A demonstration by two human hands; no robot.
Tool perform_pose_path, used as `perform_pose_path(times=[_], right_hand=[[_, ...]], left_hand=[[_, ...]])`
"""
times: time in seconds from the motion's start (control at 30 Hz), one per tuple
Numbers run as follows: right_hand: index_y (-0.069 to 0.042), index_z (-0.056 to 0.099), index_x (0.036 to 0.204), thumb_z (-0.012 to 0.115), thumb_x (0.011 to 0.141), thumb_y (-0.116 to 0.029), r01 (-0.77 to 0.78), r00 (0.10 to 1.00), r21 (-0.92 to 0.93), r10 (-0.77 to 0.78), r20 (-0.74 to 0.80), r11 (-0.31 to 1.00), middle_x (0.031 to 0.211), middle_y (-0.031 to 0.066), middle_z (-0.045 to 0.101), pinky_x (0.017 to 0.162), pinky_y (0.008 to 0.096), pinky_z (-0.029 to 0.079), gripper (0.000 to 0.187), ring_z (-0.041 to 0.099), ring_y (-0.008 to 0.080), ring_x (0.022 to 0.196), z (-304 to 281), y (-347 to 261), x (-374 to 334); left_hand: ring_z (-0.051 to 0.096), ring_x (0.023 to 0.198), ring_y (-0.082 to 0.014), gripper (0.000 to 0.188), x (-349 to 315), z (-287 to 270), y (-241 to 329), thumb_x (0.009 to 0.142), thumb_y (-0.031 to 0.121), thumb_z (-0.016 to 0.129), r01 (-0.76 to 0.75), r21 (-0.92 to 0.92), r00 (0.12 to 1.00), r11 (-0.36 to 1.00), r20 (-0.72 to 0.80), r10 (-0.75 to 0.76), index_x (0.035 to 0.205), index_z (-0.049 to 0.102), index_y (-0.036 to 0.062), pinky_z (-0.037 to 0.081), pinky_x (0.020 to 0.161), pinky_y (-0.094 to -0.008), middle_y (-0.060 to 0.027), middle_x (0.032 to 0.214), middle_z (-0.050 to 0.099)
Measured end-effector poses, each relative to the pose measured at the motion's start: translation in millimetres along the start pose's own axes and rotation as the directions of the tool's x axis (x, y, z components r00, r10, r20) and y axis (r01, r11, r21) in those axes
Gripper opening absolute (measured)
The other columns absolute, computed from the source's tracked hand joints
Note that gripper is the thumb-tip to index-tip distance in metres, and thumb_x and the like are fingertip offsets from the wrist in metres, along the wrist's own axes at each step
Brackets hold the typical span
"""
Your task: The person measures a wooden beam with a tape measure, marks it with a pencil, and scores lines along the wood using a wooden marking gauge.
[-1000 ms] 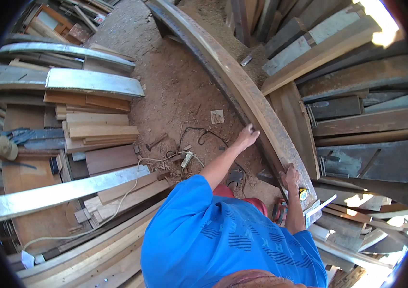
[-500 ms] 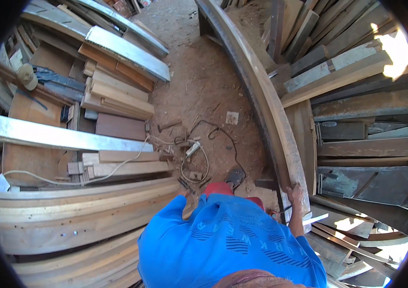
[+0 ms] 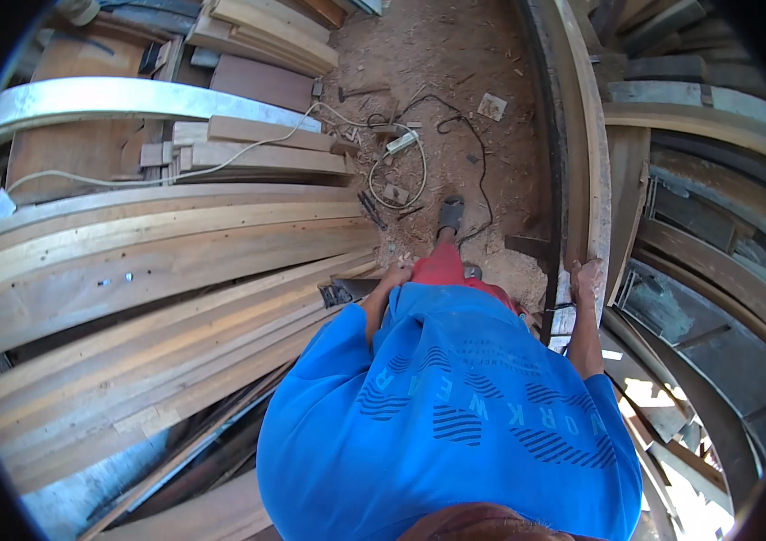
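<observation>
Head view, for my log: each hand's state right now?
Left hand: beside the red trousers; open or closed cannot be told.
Right hand: on the wooden beam; grip unclear.

Left hand (image 3: 396,273) and right hand (image 3: 587,278) well apart, both forward of the torso.
The left arm (image 3: 374,313) bends at the elbow, its hand low beside the left thigh (image 3: 439,265), finger pose too small to tell. The right forearm (image 3: 587,339) points nearly straight ahead, bare below the sleeve; how far that hand closes is unclear.
</observation>
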State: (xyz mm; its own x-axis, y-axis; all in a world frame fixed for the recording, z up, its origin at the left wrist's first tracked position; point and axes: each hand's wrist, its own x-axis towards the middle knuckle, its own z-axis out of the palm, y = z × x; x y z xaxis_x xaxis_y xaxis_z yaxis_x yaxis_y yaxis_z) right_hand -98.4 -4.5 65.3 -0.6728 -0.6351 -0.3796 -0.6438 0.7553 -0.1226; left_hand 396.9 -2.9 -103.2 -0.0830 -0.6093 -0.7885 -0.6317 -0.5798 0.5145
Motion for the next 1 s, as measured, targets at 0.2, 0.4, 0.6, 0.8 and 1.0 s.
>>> perform_pose_path(times=[0.2,0.4,0.6,0.8,1.0], right_hand=[[0.013,0.044,0.119,0.069,0.083,-0.021,0.147,0.988,0.031,-0.145,-0.059,0.989,0.106,0.0367,0.064,0.090,0.0529,0.052,0.055,0.064,0.0502,0.102,19.6,18.0,7.7],[0.016,0.040,0.118,0.068,0.080,-0.015,0.228,0.974,0.017,-0.228,0.014,0.974,0.102,0.0363,0.064,0.088,0.0527,0.053,0.056,0.064,0.0500,0.100,11.3,17.6,7.9],[0.022,0.026,0.136,0.069,0.081,-0.020,0.155,0.981,-0.002,-0.154,0.118,0.988,0.112,0.0380,0.062,0.091,0.0493,0.052,0.082,0.063,0.0479,0.107,15.2,30.0,28.6],[-0.002,0.034,0.145,0.075,0.078,-0.037,0.029,1.000,-0.052,-0.028,0.011,0.998,0.135,0.0300,0.052,0.101,0.0496,0.046,0.086,0.055,0.0428,0.122,-26.5,15.3,-2.5],[-0.004,0.032,0.149,0.067,0.084,-0.050,-0.014,0.989,-0.058,0.005,-0.150,0.998,0.145,0.0253,0.045,0.108,0.0559,0.035,0.087,0.044,0.0454,0.132,-27.3,-48.1,-5.8]], left_hand=[[0.068,0.102,-0.0311,0.042,-27.1,4.5,-79.4,0.090,0.041,0.056,0.243,0.043,0.969,0.969,-0.060,-0.240,0.111,0.070,0.0064,0.051,0.089,-0.0387,-0.0188,0.110,0.071],[0.068,0.102,-0.0318,0.043,-36.8,4.4,-64.7,0.090,0.041,0.057,0.211,0.036,0.975,0.977,-0.074,-0.207,0.112,0.069,0.0059,0.051,0.088,-0.0390,-0.0189,0.111,0.070],[0.067,0.103,-0.0324,0.046,-25.3,-13.3,-1.6,0.090,0.043,0.059,0.048,0.108,0.999,0.993,0.018,-0.050,0.114,0.068,0.0053,0.050,0.088,-0.0400,-0.0200,0.111,0.070],[0.065,0.107,-0.0315,0.047,-22.8,-27.2,54.1,0.093,0.038,0.060,-0.162,-0.031,0.986,0.986,0.044,0.163,0.120,0.064,0.0006,0.049,0.090,-0.0402,-0.0222,0.116,0.068],[0.068,0.090,-0.0317,0.035,3.2,-39.3,32.5,0.093,0.035,0.056,0.012,0.111,0.998,0.994,-0.065,-0.005,0.106,0.067,0.0040,0.050,0.080,-0.0424,-0.0186,0.097,0.072]])
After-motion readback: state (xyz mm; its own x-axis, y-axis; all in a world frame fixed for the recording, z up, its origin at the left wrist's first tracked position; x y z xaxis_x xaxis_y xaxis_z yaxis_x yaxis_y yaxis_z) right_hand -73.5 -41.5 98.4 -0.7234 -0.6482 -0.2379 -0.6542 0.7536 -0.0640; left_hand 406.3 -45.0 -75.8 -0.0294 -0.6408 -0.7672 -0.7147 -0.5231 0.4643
